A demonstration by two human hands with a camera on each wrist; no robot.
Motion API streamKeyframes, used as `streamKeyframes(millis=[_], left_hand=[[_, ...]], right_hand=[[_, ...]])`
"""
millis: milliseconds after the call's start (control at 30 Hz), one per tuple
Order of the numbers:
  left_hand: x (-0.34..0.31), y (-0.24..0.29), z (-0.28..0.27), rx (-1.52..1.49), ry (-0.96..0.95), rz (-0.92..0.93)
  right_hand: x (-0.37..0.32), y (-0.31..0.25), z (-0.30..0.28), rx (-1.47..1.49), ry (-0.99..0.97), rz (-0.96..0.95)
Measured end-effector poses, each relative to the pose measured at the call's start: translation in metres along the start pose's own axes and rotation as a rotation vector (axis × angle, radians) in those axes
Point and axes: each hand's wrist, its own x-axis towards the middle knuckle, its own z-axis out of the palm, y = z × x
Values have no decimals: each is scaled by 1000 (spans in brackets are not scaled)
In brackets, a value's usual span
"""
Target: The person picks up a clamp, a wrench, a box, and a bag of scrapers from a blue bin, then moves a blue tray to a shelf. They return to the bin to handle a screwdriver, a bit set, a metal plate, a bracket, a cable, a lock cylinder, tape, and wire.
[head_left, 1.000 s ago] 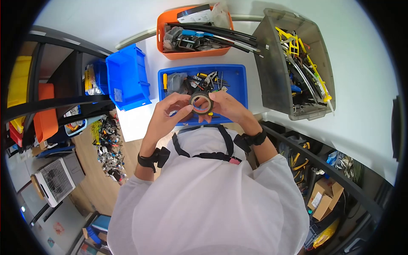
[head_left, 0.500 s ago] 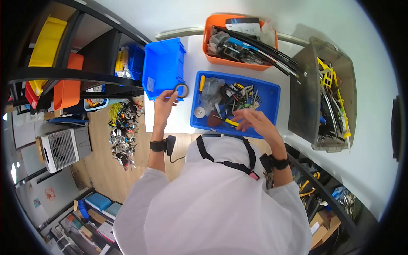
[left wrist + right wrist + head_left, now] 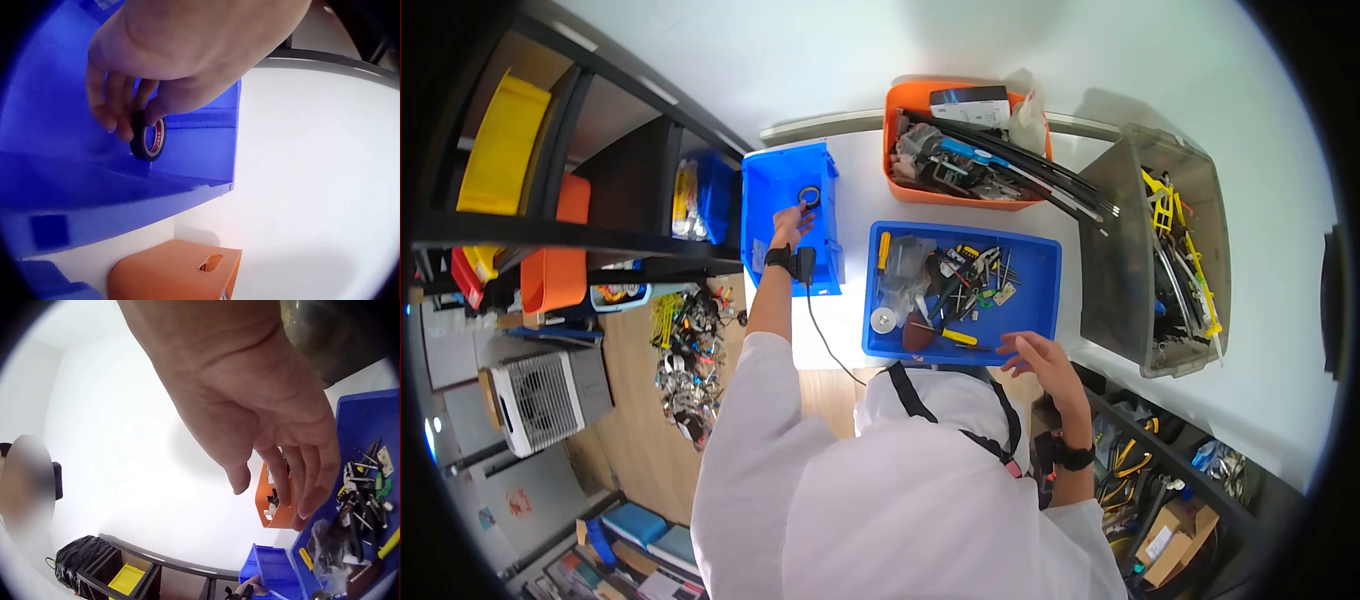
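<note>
My left hand (image 3: 791,226) reaches into the upright blue bin (image 3: 772,180) on the left of the table. Its thumb and fingertips pinch a roll of black tape (image 3: 137,146) by its upper edge, close over the bin's inside. A printed label lines the tape's core in the left wrist view. My right hand (image 3: 1046,368) hangs over the near right corner of the shallow blue tray (image 3: 1025,318), fingers loosely bent and holding nothing. Inside the tray lie a yellow-handled screwdriver (image 3: 959,338), clear plastic bags (image 3: 908,262), and several small tools and bits.
Behind the tray stands an orange bin (image 3: 960,194) with black rods jutting out to the right. A grey translucent crate (image 3: 1112,290) with yellow items stands right of the tray. Dark-framed shelves (image 3: 600,232) border the left side. A cable (image 3: 825,340) trails from the left wrist camera.
The tape roll went from between both hands over the tray to the left, in my left hand, and down into the blue bin. My right hand drew back to the tray's near right corner.
</note>
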Motion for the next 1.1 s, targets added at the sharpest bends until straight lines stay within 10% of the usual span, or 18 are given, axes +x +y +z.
streamKeyframes(millis=[133, 233, 333, 567, 800, 1100], left_hand=[[47, -2, 21, -24, -28, -38], [63, -21, 11, 128, -243, 424], [65, -6, 16, 53, -103, 150], [69, -2, 0, 119, 1, 269], [-63, 19, -5, 258, -71, 497], [-235, -84, 23, 949, -306, 845]], right_hand=[[-16, 14, 1, 44, 81, 61], [-23, 19, 5, 78, 120, 87], [-28, 21, 8, 104, 137, 103], [-20, 21, 10, 100, 146, 102], [-9, 47, -10, 68, 235, 58], [8, 56, -20, -1, 220, 20]])
